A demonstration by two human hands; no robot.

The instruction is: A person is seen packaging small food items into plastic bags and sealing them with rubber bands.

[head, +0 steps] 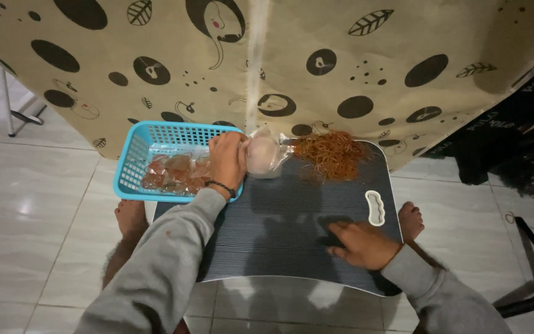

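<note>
Both hands are resting on the dark lap table (pixel 292 222) in front of me. I am grasping a small clear plastic bag (pixel 262 154) with my left hand (pixel 227 159) at the far left of the table, just beside the blue basket (pixel 132 162) of filled packets (pixel 174 173). I am pressing my right hand (pixel 361 244) flat on the near right, fingers released, gripping nothing. Far right, a heap of reddish-brown threads (pixel 332 154) is lying beside the bag.
</note>
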